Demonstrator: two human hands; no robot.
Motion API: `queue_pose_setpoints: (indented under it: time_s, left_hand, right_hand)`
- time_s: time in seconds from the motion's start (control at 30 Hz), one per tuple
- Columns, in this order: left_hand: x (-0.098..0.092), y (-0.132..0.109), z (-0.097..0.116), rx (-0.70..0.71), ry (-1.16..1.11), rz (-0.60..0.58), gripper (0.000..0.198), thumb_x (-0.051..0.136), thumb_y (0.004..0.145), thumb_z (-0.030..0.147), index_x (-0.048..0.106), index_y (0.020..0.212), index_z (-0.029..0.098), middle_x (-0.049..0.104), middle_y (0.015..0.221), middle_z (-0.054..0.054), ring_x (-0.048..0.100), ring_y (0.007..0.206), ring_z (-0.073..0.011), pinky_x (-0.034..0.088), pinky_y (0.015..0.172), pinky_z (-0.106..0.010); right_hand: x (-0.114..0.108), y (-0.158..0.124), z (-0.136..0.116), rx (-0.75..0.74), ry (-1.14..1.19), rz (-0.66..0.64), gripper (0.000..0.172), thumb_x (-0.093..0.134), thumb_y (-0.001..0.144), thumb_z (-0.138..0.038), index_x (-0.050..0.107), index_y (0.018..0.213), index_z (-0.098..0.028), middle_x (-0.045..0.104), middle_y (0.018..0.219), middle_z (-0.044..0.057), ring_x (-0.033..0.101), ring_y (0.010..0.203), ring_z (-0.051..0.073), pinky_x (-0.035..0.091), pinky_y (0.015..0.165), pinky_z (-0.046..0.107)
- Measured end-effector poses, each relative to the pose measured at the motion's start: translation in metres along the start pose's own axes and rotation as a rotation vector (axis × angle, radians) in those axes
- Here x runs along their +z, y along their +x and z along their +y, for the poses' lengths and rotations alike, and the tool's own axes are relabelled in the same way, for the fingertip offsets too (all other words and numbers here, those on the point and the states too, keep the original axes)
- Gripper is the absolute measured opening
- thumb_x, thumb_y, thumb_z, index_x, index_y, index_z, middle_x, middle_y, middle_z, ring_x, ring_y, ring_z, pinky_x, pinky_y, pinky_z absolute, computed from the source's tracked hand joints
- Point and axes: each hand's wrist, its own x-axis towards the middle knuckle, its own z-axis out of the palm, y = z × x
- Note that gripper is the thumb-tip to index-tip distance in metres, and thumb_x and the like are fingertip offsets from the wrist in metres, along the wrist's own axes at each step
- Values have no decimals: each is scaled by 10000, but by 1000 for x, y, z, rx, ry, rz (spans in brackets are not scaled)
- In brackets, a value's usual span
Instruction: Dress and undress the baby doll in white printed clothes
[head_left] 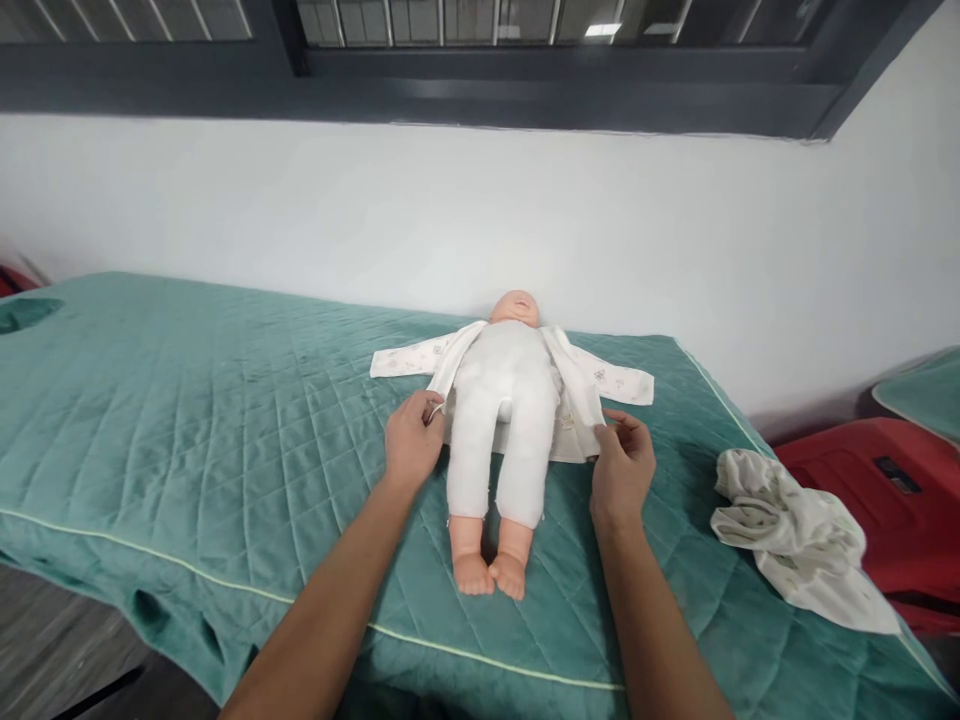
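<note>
A baby doll in a white bodysuit lies on its back on a teal quilted table, head toward the wall. Under it an open white printed jacket is spread with both sleeves out. My left hand pinches the jacket's left front edge beside the doll's hip. My right hand pinches the lower corner of the jacket's right front panel.
A crumpled white printed garment lies on the table's right end. A red plastic stool stands right of the table, beside another teal surface. A white wall runs close behind the doll's head. The table's front edge is near me.
</note>
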Motion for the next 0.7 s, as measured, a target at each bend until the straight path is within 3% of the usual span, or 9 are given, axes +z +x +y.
queue_pose_setpoints:
  time_s: [0.13, 0.23, 0.33, 0.47, 0.6, 0.7]
  left_hand:
    - [1, 0, -1, 0, -13, 5, 204, 499, 773, 155, 650, 896, 214, 438, 595, 50, 466, 611, -153, 360, 647, -280]
    - [1, 1, -2, 7, -12, 6, 207, 495, 780, 149, 659, 890, 213, 454, 588, 48, 477, 610, -156, 362, 644, -283]
    - [2, 2, -2, 5, 1, -1, 204, 496, 791, 152, 660, 892, 217, 478, 596, 43, 497, 622, -165, 379, 655, -290]
    - [2, 4, -1, 10, 25, -28, 220, 503, 788, 146, 656, 927, 221, 521, 648, 25, 544, 688, -183, 416, 699, -298]
    - [1, 4, 0, 29, 23, -70, 253, 506, 778, 135, 650, 969, 218, 516, 687, 18, 550, 734, -188, 428, 732, -300]
    - [1, 4, 0, 33, 9, -74, 265, 500, 777, 132, 647, 981, 216, 513, 692, 18, 544, 737, -186, 426, 739, -300]
  right_hand:
    - [-4, -1, -2, -124, -172, 44, 252, 621, 785, -345, 629, 980, -185, 475, 742, -44, 448, 659, 132, 419, 661, 291]
    - [-5, 0, 1, -251, -345, 44, 249, 609, 798, -336, 633, 999, -190, 534, 990, 48, 528, 856, 186, 459, 765, 332]
    - [-5, 2, 8, -381, -503, -33, 257, 614, 802, -329, 619, 1021, -196, 534, 1173, 122, 512, 1127, 273, 439, 948, 436]
    - [-4, 1, 16, -548, -638, -193, 277, 607, 827, -341, 606, 1069, -208, 531, 1276, 140, 468, 1241, 309, 332, 1088, 529]
    - [-3, -4, 16, -502, -753, -369, 447, 597, 786, -270, 563, 1225, -193, 507, 1353, 168, 462, 1254, 337, 382, 1043, 524]
    - [-3, -5, 12, -359, -856, -364, 495, 583, 774, -263, 556, 1259, -172, 561, 1249, 172, 509, 1154, 350, 431, 951, 503]
